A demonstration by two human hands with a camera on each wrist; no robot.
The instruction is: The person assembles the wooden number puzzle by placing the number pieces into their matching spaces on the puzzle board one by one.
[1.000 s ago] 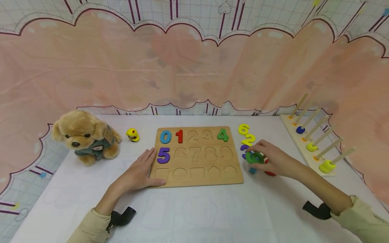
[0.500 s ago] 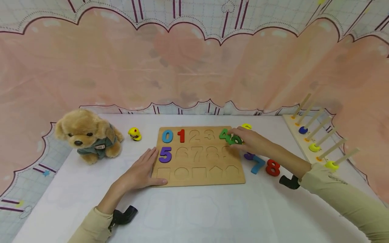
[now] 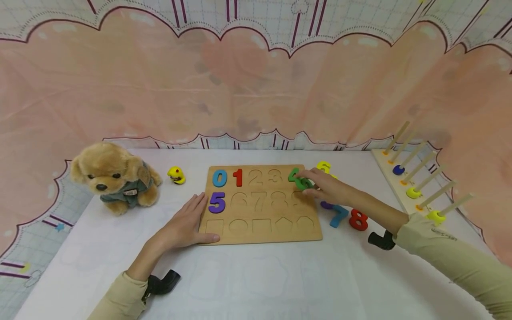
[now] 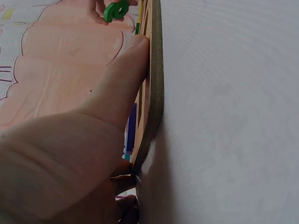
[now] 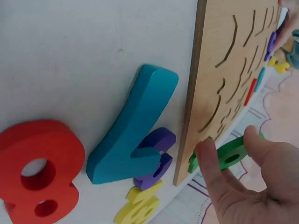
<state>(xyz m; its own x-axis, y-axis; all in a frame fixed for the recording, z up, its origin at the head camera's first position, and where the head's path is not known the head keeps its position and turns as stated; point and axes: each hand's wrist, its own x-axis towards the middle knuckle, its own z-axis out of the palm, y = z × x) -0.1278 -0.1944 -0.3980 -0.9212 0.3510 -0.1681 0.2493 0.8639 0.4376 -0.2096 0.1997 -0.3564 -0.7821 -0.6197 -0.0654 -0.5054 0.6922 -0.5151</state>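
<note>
A wooden number puzzle board (image 3: pixel 244 213) lies flat on the table, with a blue 0, red 1, green 4 (image 3: pixel 294 174) and purple 5 (image 3: pixel 217 202) in their slots. My left hand (image 3: pixel 180 227) rests at its left edge, fingers straight along the side and thumb on the front corner. Above the board's right part, my right hand (image 3: pixel 330 184) pinches a green number 9 (image 5: pixel 232 153) between thumb and fingers. The 9 is tilted and partly overlaps the 4 in the head view; its slot lies just below it, partly covered.
Right of the board lie a blue 7 (image 3: pixel 338 216), a red 8 (image 3: pixel 358 219), a yellow 6 (image 3: pixel 324 166) and a partly hidden purple number (image 5: pixel 154 170). A pegged counting stand (image 3: pixel 404 193) is far right. A plush dog (image 3: pixel 116 178) and small yellow toy (image 3: pixel 176 175) stand left.
My right hand has carried the green 9 leftward from the loose numbers to over the board, then lowered only slightly. The left hand keeps its place on the board.
</note>
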